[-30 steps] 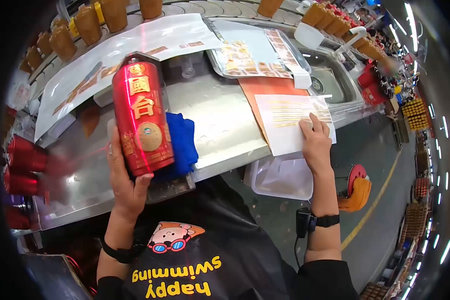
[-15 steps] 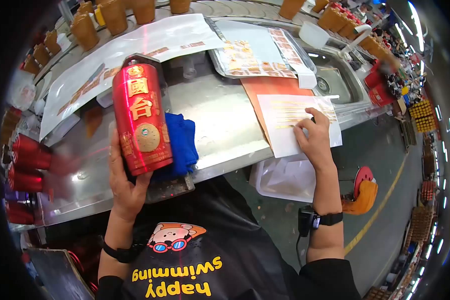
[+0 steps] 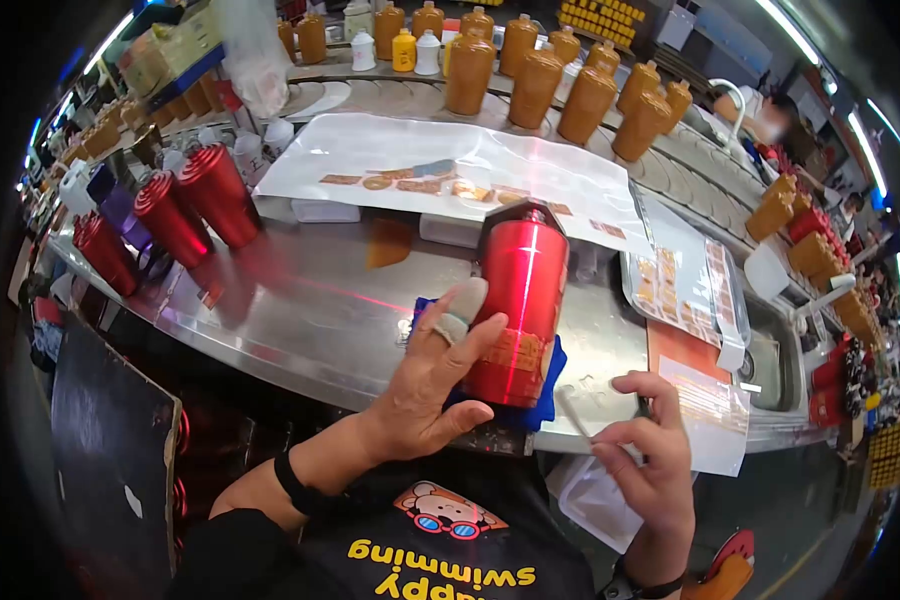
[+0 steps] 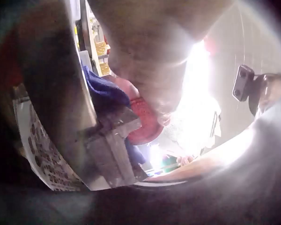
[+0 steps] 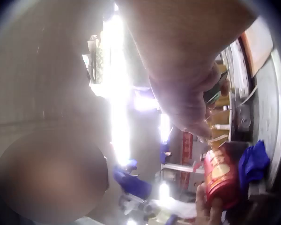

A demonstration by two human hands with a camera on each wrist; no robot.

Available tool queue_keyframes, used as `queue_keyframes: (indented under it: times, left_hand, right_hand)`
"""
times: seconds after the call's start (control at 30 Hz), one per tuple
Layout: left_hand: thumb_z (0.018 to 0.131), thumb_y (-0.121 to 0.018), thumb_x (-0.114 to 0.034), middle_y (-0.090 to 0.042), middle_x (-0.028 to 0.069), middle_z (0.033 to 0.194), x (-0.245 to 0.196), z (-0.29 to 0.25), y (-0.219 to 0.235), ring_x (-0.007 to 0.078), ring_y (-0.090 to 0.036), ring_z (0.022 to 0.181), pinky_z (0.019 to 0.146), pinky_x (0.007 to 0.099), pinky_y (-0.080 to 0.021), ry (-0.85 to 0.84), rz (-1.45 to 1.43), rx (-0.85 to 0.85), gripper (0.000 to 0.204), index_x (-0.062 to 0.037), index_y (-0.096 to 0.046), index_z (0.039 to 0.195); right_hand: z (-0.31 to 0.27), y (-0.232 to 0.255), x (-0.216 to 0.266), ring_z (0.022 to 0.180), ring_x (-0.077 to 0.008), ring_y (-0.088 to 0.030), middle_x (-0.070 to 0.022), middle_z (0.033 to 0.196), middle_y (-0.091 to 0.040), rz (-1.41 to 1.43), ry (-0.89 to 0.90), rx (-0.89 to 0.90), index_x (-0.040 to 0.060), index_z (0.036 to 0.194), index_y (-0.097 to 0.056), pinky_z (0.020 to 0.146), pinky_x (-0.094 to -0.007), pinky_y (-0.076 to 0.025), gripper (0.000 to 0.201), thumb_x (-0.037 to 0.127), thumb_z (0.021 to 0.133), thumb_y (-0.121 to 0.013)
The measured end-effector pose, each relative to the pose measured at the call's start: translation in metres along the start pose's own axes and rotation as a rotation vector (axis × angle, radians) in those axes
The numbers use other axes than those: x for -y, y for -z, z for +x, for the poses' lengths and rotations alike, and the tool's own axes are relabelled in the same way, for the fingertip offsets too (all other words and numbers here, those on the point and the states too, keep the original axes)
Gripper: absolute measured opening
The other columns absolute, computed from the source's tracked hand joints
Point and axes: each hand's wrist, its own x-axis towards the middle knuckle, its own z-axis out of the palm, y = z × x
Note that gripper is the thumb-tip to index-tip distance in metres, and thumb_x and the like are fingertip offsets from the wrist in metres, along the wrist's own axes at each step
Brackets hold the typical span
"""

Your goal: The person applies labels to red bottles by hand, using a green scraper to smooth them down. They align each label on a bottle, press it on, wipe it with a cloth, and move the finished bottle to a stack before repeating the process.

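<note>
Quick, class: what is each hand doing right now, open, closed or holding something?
Left hand: grips the tall red metallic bottle.
Right hand: pinches a thin white strip.

A bottle [image 3: 519, 300] stands on a cloth [image 3: 547, 385] at the counter's [image 3: 300, 300] front edge. A tray [image 3: 682, 285] lies to its right, a sheet [image 3: 450, 165] behind it.

Left hand [image 3: 435, 375] reaches forward, palm and spread fingers wrapped around a bottle [image 3: 518, 305]. Right hand [image 3: 650, 455] is raised nearby, fingers curled, pinching a thin strip [image 3: 573, 412].
</note>
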Motion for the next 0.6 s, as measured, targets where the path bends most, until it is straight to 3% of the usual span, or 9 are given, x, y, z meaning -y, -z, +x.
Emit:
queue_keyframes:
  times: [0.07, 0.1, 0.2, 0.23, 0.33, 0.43, 0.6]
  left_hand:
    - [0.094, -0.055, -0.051, -0.041, 0.0260, 0.145, -0.012, 0.009, 0.007, 0.0445, -0.021, 0.143, 0.118, 0.0530, -0.009, 0.005, -0.240, 0.004, 0.070, -0.0090, -0.038, 0.148]
    - [0.095, -0.057, -0.043, -0.039, 0.0270, 0.146, -0.024, 0.017, 0.012, 0.0453, -0.020, 0.143, 0.118, 0.0490, -0.010, 0.004, -0.227, 0.016, 0.053, -0.0081, -0.053, 0.134]
    - [0.094, -0.061, -0.034, -0.038, 0.0270, 0.147, -0.020, 0.014, 0.021, 0.0462, -0.022, 0.142, 0.116, 0.0483, -0.015, -0.068, -0.058, 0.147, 0.032, -0.0056, -0.063, 0.108]
    - [0.091, -0.064, -0.025, -0.042, 0.0269, 0.144, -0.019, 0.008, 0.016, 0.0458, -0.028, 0.137, 0.113, 0.0485, -0.021, 0.037, -0.071, 0.043, 0.021, -0.0043, -0.062, 0.087]
    - [0.089, -0.065, -0.021, -0.043, 0.0267, 0.142, -0.011, -0.008, 0.011, 0.0445, -0.033, 0.133, 0.110, 0.0491, -0.025, 0.136, -0.030, -0.048, 0.017, -0.0040, -0.063, 0.088]
    - [0.088, -0.068, -0.019, -0.047, 0.0273, 0.138, -0.009, -0.012, 0.008, 0.0434, -0.037, 0.129, 0.109, 0.0487, -0.027, 0.153, 0.019, -0.113, 0.017, -0.0032, -0.062, 0.085]
    - [0.088, -0.068, -0.020, -0.050, 0.0280, 0.135, -0.003, -0.012, 0.009, 0.0435, -0.041, 0.126, 0.108, 0.0475, -0.028, 0.199, 0.004, -0.154, 0.018, -0.0035, -0.061, 0.085]
  right_hand:
    - [0.017, -0.012, 0.015, 0.115, -0.0335, -0.049, -0.0153, 0.120, -0.054, 0.018, 0.108, 0.073, 0.0049, 0.083, -0.068, 0.097, -0.0419, -0.039, 0.012, 0.003, 0.073, -0.075]
    - [0.024, -0.019, 0.021, 0.115, -0.0342, -0.049, -0.0160, 0.120, -0.053, 0.039, 0.136, 0.078, 0.0050, 0.083, -0.067, 0.096, -0.0414, -0.040, 0.010, 0.004, 0.076, -0.074]
    - [0.035, -0.036, 0.024, 0.115, -0.0338, -0.048, -0.0165, 0.119, -0.053, 0.001, 0.064, 0.081, 0.0049, 0.084, -0.067, 0.095, -0.0407, -0.040, 0.008, 0.005, 0.079, -0.074]
    - [0.035, -0.041, 0.016, 0.114, -0.0331, -0.048, -0.0170, 0.117, -0.053, -0.012, 0.069, 0.074, 0.0048, 0.084, -0.067, 0.095, -0.0403, -0.040, 0.008, 0.007, 0.081, -0.073]
    - [0.030, -0.055, -0.003, 0.112, -0.0281, -0.052, -0.0157, 0.120, -0.054, -0.010, 0.018, 0.058, 0.0038, 0.083, -0.065, 0.096, -0.0384, -0.039, 0.009, 0.009, 0.082, -0.072]
    - [0.031, -0.061, -0.006, 0.110, -0.0320, -0.051, -0.0167, 0.117, -0.055, -0.013, -0.021, 0.041, 0.0045, 0.085, -0.067, 0.094, -0.0403, -0.040, 0.009, 0.011, 0.082, -0.073]
    - [0.033, -0.066, -0.008, 0.108, -0.0317, -0.052, -0.0162, 0.115, -0.056, 0.013, -0.084, 0.030, 0.0043, 0.084, -0.066, 0.094, -0.0397, -0.040, 0.009, 0.011, 0.083, -0.072]
